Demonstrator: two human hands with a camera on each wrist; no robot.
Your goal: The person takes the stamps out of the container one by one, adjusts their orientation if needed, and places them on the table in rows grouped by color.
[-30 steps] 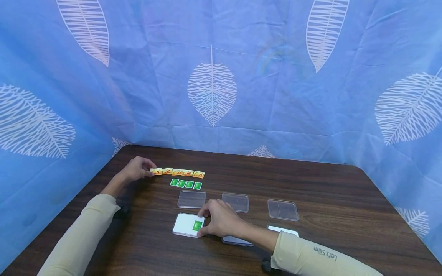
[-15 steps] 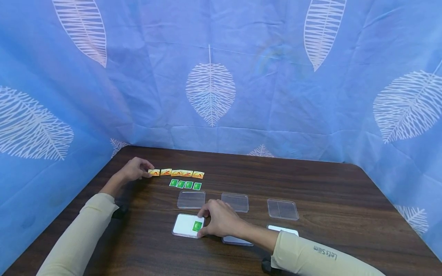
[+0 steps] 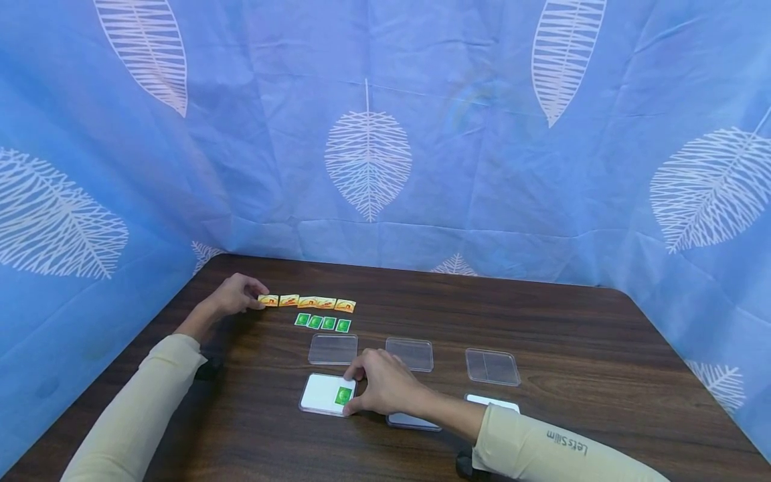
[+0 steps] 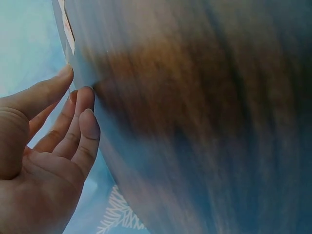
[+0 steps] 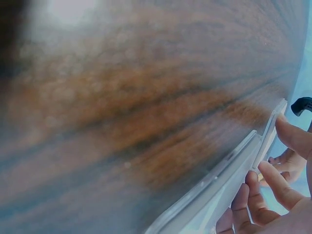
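My left hand [image 3: 233, 296] pinches the leftmost small orange-and-yellow picture card [image 3: 269, 301] at its left end, at the far left of the table. A narrow gap separates this card from the rest of the orange row [image 3: 316, 303]. In the left wrist view, thumb and fingertips meet on a thin edge that is hard to make out. My right hand [image 3: 385, 383] grips the right edge of a clear flat case [image 3: 313, 407] between thumb and fingers. Inside or on it lies a white sheet with a small green picture card [image 3: 343, 395] at the right side.
Several green cards [image 3: 328, 323] lie in a row before the orange ones. Three clear lids or trays [image 3: 333, 349] form a row on the dark wooden table [image 3: 578, 348]. Two more flat cases [image 3: 414, 422] are partly hidden by my right arm. Blue cloth hangs behind.
My left hand has shifted slightly left with the end orange card, opening a narrow gap to its neighbour. The right hand stays on the case.
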